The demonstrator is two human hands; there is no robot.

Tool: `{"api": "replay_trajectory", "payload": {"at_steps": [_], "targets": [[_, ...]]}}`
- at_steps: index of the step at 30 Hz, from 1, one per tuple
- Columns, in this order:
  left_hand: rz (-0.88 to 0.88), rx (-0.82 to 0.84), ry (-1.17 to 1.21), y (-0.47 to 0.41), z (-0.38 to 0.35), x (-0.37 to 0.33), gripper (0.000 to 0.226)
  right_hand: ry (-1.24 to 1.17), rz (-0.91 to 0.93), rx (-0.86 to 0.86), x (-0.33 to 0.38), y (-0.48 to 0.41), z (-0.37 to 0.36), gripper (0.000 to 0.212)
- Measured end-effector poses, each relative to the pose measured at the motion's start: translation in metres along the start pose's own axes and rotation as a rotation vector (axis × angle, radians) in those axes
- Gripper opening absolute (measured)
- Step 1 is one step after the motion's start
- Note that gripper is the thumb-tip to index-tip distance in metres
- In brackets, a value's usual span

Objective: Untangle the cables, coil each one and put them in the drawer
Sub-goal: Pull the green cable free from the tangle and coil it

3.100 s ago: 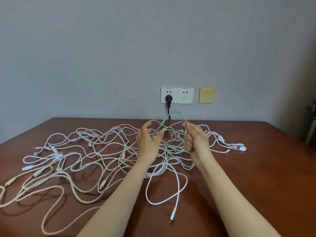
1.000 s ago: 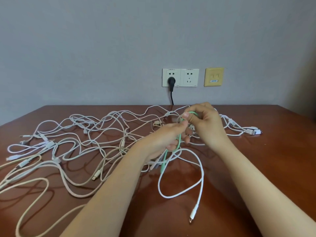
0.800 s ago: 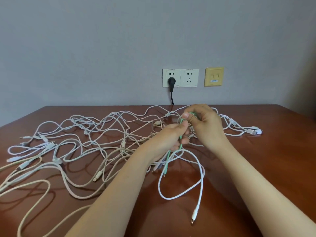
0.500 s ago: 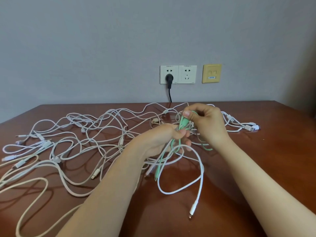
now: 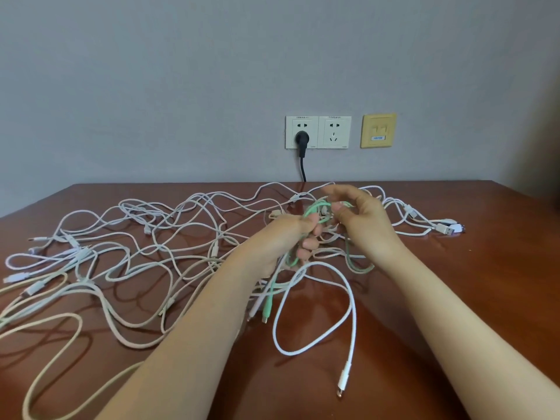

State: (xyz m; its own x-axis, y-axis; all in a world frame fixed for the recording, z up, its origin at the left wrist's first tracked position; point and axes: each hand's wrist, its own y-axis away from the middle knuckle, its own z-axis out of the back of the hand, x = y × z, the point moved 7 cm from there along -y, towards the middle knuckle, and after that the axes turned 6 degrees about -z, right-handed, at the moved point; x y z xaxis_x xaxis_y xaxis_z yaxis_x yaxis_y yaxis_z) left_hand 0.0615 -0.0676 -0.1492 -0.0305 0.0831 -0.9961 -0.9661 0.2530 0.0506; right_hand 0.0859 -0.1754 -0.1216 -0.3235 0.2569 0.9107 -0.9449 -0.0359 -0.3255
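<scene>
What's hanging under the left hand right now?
The green cable hangs from the left hand, its plug low near the table, beside a white cable. The fist hides how many strands it grips.

A mint green cable (image 5: 314, 207) is bunched in loose loops, gripped by the left hand (image 5: 285, 237) and pinched by the right hand (image 5: 363, 219), with its plug end hanging down. White and beige cables (image 5: 151, 253) sprawl tangled over the table (image 5: 469, 298). One white cable (image 5: 351, 301) loops nearest.

Counted: one table (image 5: 469, 283), one green cable (image 5: 312, 208), pale cables (image 5: 352, 310) too tangled to number, two wall sockets (image 5: 335, 133), one black plug (image 5: 301, 137), one yellow plate (image 5: 378, 130).
</scene>
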Motion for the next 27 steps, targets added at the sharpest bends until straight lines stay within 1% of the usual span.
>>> {"api": "replay_trajectory", "payload": {"at_steps": [2, 3, 4, 5, 6, 7, 9, 10, 11, 14, 16, 18, 20, 21, 23, 24, 26, 27], "targets": [[-0.003, -0.031, -0.153, 0.002, 0.008, 0.001, 0.031, 0.019, -0.093, 0.069, -0.009, 0.0, -0.004, 0.021], [-0.018, -0.073, -0.302, 0.002, 0.013, 0.0, 0.028, 0.038, -0.149, 0.107, -0.014, 0.001, -0.007, 0.014], [-0.05, -0.12, -0.514, 0.001, 0.017, -0.003, 0.028, 0.076, -0.201, 0.132, -0.02, 0.003, -0.009, 0.005], [-0.074, -0.19, -0.749, 0.001, 0.021, -0.007, 0.031, 0.139, -0.229, 0.129, -0.024, 0.004, -0.009, 0.007], [-0.101, -0.253, -0.952, 0.001, 0.022, -0.012, 0.034, 0.198, -0.238, 0.107, -0.027, 0.005, -0.007, 0.015], [-0.115, -0.304, -1.07, 0.003, 0.022, -0.016, 0.034, 0.223, -0.23, 0.073, -0.027, 0.004, -0.005, 0.022], [-0.148, -0.351, -1.163, 0.004, 0.021, -0.02, 0.031, 0.225, -0.214, -0.009, -0.024, 0.002, 0.0, 0.03], [-0.162, -0.36, -1.164, 0.005, 0.02, -0.022, 0.03, 0.244, -0.21, -0.052, -0.022, 0.002, 0.004, 0.032], [-0.181, -0.364, -1.116, 0.005, 0.021, -0.023, 0.029, 0.263, -0.202, -0.09, -0.021, 0.001, 0.007, 0.031], [-0.208, -0.345, -0.796, 0.003, 0.024, -0.019, 0.029, 0.242, -0.153, -0.15, -0.014, 0.001, 0.012, 0.025], [-0.202, -0.384, -0.563, -0.001, 0.03, -0.015, 0.031, 0.212, -0.128, -0.147, -0.011, 0.001, 0.011, 0.026], [-0.199, -0.423, -0.307, -0.005, 0.036, -0.011, 0.035, 0.215, -0.123, -0.109, -0.01, 0.001, 0.005, 0.021], [-0.208, -0.449, -0.113, -0.009, 0.039, -0.01, 0.035, 0.315, -0.118, -0.079, -0.01, 0.002, 0.001, 0.012], [-0.213, -0.466, -0.064, -0.009, 0.04, -0.01, 0.035, 0.404, -0.103, -0.079, -0.009, 0.003, -0.001, 0.015], [-0.238, -0.486, -0.043, -0.009, 0.04, -0.01, 0.035, 0.559, -0.053, -0.097, -0.003, 0.007, -0.001, 0.025], [-0.254, -0.488, -0.056, -0.009, 0.039, -0.011, 0.036, 0.585, -0.024, -0.108, 0.0, 0.008, -0.001, 0.025], [-0.275, -0.486, -0.079, -0.009, 0.037, -0.011, 0.036, 0.55, 0.024, -0.1, 0.007, 0.008, -0.003, 0.02], [-0.283, -0.488, -0.072, -0.009, 0.038, -0.012, 0.035, 0.524, 0.049, -0.078, 0.009, 0.009, -0.006, 0.021]]}}
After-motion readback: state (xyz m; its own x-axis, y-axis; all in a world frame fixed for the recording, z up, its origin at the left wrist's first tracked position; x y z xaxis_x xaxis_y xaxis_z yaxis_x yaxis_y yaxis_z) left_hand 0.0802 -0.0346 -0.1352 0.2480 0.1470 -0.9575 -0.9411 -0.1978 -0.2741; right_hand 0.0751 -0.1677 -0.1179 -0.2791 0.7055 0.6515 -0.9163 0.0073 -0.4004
